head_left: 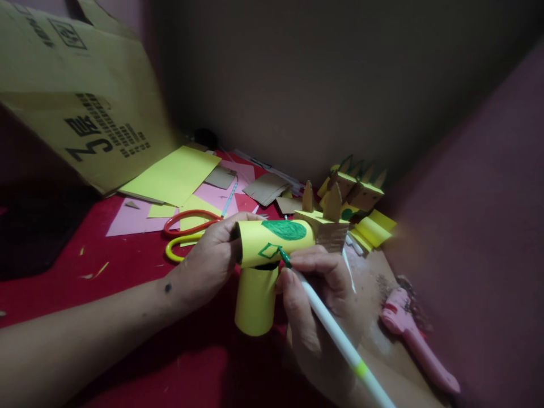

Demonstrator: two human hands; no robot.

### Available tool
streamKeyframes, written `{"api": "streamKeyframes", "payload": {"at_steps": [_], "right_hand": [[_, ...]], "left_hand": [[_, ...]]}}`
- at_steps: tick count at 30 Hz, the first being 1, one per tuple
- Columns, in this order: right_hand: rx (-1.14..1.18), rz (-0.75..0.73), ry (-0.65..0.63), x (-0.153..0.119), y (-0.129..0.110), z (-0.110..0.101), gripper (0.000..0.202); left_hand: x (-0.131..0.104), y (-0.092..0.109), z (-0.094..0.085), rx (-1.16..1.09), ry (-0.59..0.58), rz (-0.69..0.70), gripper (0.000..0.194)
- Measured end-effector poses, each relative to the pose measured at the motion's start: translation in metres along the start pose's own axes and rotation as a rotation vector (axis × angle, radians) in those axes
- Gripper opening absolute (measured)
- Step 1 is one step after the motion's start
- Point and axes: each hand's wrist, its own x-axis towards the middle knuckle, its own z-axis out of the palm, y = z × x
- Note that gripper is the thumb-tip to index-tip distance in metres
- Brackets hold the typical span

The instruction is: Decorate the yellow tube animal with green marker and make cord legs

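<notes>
Right hand [325,311] angles a marker [340,334] up-left.

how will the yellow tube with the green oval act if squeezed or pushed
The yellow tube probably feels light, since its end is open. A tight grip would likely dent its thin wall. Its round side suggests rolling, though the spiked cardboard piece might check that.

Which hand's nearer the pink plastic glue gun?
Right. The right hand, holding the slim white marker with a green tip, is a short gap left of the glue gun; the left hand, at the horizontal yellow paper tube, is farther left.
</notes>
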Motion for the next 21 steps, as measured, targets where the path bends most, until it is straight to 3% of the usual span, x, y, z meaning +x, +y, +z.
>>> {"api": "streamKeyframes", "payload": {"at_steps": [21], "right_hand": [[-0.006, 0.024, -0.009, -0.0008, -0.001, -0.0002, 0.019]], "left_hand": [[0.0013, -0.0008, -0.0002, 0.032, 0.024, 0.012, 0.025]]}}
